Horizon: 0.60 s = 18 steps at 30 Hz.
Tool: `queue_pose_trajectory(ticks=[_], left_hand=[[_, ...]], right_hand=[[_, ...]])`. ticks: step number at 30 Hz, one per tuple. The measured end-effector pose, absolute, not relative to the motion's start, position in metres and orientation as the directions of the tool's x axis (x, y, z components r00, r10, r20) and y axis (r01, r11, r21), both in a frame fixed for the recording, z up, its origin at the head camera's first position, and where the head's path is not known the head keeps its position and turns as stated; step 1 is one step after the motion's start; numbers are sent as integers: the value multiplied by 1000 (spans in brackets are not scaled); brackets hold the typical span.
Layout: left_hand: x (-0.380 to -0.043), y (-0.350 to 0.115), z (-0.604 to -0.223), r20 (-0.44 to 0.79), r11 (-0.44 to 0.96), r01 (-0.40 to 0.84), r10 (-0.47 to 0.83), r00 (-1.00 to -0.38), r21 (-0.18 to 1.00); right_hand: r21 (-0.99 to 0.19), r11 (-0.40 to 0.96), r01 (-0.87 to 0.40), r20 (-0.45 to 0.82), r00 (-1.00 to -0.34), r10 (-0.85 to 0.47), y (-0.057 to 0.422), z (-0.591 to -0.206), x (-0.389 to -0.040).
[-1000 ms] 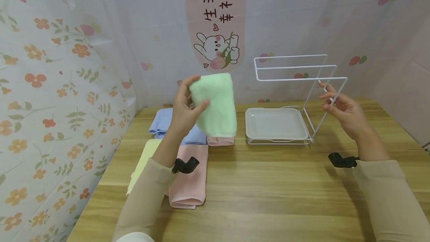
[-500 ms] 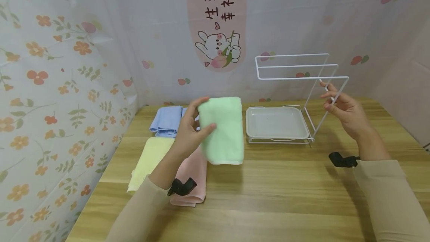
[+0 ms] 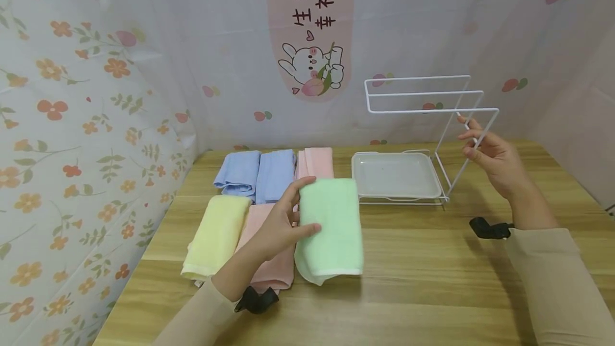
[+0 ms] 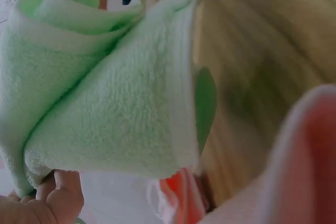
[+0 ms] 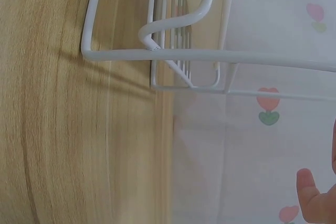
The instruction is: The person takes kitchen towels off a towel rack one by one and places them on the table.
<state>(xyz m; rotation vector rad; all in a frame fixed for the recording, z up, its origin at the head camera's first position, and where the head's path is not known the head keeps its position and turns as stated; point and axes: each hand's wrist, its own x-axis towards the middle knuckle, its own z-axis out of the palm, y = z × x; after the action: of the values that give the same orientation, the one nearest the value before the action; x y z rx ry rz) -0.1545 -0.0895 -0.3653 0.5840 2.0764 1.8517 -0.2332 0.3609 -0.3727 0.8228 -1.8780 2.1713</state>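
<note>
My left hand [image 3: 283,228] grips a folded light green towel [image 3: 333,228], thumb on its front face and the other fingers at its left edge and behind it. In the left wrist view the green towel [image 4: 121,93] fills much of the picture, its folds hanging partly open, with curled fingers [image 4: 63,195] below it. My right hand [image 3: 497,159] holds the right side of a white wire rack [image 3: 432,111], its fingers around the slanted upright. The right wrist view shows the rack's bars [image 5: 194,55] near a thumb; the grip itself is out of frame.
Two folded blue towels [image 3: 276,175] and a pink towel [image 3: 317,162] lie at the back left. Nearer are a yellow towel [image 3: 216,236] and another pink towel [image 3: 274,274]. A white tray [image 3: 399,175] sits in the rack's base on the wooden table [image 3: 413,282].
My left hand has brought the green towel down and toward me, slightly right, uncovering the blue and pink towels behind. My right hand stays on the rack.
</note>
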Motion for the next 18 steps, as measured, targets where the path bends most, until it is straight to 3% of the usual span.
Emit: queue_pose_trajectory(ticks=[9, 18], left_hand=[[-161, -95, -385, -113, 167, -31, 508, -854, 985], [-182, -102, -411, -196, 267, -65, 500, -843, 962]], right_hand=[[-865, -201, -459, 498, -834, -236, 362, -372, -234], [-864, -192, -466, 502, -831, -241, 364, -373, -235]])
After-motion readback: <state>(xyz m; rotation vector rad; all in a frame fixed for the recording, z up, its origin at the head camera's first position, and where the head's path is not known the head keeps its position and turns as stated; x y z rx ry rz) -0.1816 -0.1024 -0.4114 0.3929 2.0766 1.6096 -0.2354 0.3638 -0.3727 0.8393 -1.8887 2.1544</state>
